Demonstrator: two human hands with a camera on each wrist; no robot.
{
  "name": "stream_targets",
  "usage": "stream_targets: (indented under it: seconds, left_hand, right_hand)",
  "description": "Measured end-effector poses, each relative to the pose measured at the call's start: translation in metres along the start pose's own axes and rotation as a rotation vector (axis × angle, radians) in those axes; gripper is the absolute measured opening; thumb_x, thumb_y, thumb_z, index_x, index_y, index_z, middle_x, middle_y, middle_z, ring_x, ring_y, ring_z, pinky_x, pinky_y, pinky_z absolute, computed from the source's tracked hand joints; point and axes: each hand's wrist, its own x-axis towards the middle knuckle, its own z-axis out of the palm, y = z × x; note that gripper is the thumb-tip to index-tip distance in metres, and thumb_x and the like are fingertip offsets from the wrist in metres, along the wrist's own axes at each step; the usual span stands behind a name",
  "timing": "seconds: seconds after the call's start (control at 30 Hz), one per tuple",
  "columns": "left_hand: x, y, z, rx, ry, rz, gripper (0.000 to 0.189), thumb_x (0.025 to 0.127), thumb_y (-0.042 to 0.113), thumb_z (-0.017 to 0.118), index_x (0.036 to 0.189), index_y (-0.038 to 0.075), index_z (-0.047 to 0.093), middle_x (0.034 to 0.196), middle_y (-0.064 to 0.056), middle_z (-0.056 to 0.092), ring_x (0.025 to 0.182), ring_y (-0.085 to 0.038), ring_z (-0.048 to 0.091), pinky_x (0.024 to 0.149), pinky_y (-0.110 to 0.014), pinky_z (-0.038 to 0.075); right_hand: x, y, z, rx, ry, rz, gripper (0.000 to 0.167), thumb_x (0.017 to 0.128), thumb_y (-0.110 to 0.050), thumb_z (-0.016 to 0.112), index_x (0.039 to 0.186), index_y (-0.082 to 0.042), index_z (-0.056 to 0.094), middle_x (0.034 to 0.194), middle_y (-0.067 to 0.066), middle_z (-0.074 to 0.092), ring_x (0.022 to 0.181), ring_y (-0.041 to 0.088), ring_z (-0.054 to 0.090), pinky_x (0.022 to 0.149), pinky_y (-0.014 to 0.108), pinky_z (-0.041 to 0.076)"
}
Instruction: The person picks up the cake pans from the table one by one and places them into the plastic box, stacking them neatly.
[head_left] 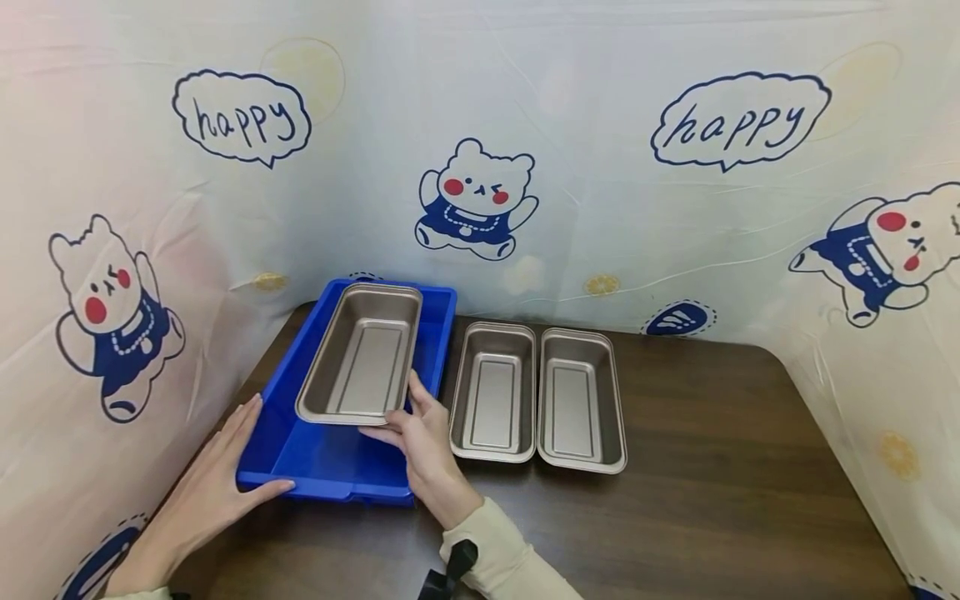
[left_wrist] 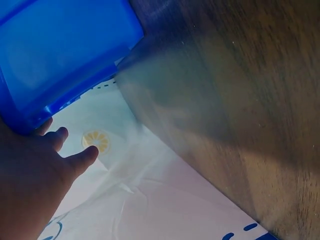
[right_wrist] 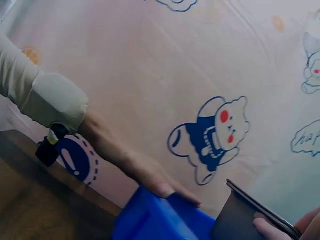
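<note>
In the head view my right hand (head_left: pixel 433 454) pinches a grey metal loaf pan (head_left: pixel 371 362) by its near right corner, thumb at the inside of the rim. This pan is held over a blue plastic tray (head_left: pixel 330 458), its near end tilted toward me. My left hand (head_left: pixel 202 487) rests at the tray's near left corner, fingers straight along the left side and thumb on the front rim. The right wrist view shows the pan's side (right_wrist: pixel 235 217) with the thumb against it. Two more loaf pans, a left one (head_left: pixel 492 400) and a right one (head_left: pixel 576 408), stand side by side right of the tray.
Everything stands on a dark brown wooden table (head_left: pixel 697 467). Behind it and along both sides hangs a pale cloth (head_left: pixel 600 208) printed with bears and the word "happy". The tray sits close to the cloth at the table's left edge.
</note>
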Motion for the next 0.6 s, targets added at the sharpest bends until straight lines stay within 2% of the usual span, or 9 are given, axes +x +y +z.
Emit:
stream_targets:
  seconds: [0.23, 0.47, 0.6]
  left_hand:
    - [0.001, 0.001, -0.001, -0.027, 0.006, 0.013, 0.124, 0.086, 0.050, 0.084, 0.172, 0.023, 0.001, 0.174, -0.027, 0.008, 0.154, -0.058, 0.013, 0.110, -0.087, 0.016]
    - [0.001, 0.000, -0.001, -0.043, 0.011, 0.028, 0.123, 0.085, 0.049, 0.085, 0.173, 0.024, 0.002, 0.174, -0.026, 0.009, 0.152, -0.059, 0.017, 0.110, -0.086, 0.016]
    - [-0.001, -0.001, -0.002, -0.054, 0.021, 0.035, 0.123, 0.085, 0.047, 0.086, 0.173, 0.022, 0.003, 0.174, -0.025, 0.010, 0.152, -0.060, 0.019, 0.112, -0.085, 0.015]
  right_hand:
    - [0.007, 0.027, 0.018, -0.016, 0.089, 0.050, 0.084, 0.086, 0.027, 0.043, 0.165, 0.003, 0.028, 0.166, 0.030, 0.031, 0.121, 0.053, 0.064, 0.090, 0.057, 0.060]
    - [0.017, 0.041, 0.020, -0.036, 0.107, 0.063, 0.086, 0.083, 0.029, 0.040, 0.165, 0.005, 0.026, 0.162, 0.034, 0.036, 0.119, 0.054, 0.064, 0.090, 0.058, 0.060]
    - [0.022, 0.049, 0.022, -0.029, 0.120, 0.097, 0.088, 0.083, 0.030, 0.039, 0.165, 0.004, 0.026, 0.162, 0.034, 0.034, 0.121, 0.055, 0.063, 0.092, 0.061, 0.058]
